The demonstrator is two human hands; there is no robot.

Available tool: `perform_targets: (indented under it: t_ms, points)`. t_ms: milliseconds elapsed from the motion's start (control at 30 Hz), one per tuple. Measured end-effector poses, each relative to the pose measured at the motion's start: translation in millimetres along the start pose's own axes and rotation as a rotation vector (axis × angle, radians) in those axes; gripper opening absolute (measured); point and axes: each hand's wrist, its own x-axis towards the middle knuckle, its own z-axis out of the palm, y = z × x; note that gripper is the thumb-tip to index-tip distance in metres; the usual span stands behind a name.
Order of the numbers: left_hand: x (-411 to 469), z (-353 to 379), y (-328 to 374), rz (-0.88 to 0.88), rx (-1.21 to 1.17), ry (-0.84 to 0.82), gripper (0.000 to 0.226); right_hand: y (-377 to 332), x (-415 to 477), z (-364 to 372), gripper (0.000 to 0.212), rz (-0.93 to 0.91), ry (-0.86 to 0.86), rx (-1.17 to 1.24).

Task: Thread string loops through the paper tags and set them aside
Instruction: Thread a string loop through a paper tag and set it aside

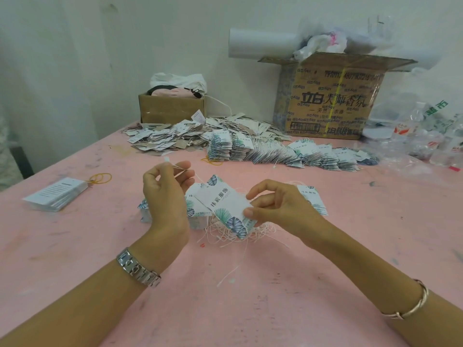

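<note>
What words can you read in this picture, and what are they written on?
"立白 大师香氛": big cardboard box.
"玮宸服饰", first characters unsure: held paper tag.
Number row on the box top, card stack print, plastic bag green letters: too blurred.
</note>
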Motion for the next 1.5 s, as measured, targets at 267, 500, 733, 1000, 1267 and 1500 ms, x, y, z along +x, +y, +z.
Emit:
perform_targets:
  t_ms: [267,500,733,1000,1267,1500]
  points:
    - [0,-2,-4,-0.009,0.021,-0.039,0.007,4,0,-5,0.015,0.107,0.035,0.001]
    - [-4,-4,-14,0.018,0.319,-0.192,0.007,-9,10,-39,0.039,0.094,0.142,0.088]
    - [-24,-4,-24,0.153,0.435,-0.387,0.009,-4,18,-96,0.016,0.075,0.396,0.069]
    - [-36,-7,-26,0.229,0.421,-0.503,0.016,35,39,-128,0.024,0.068,0.631,-0.151]
    - [-38,-8,-27,0.233,0.416,-0.519,0.016,61,38,-138,0.013,0.169,0.713,-0.261]
    - [-40,-10,-28,0.235,0.424,-0.551,0.015,59,27,-137,0.01,0.203,0.787,-0.294]
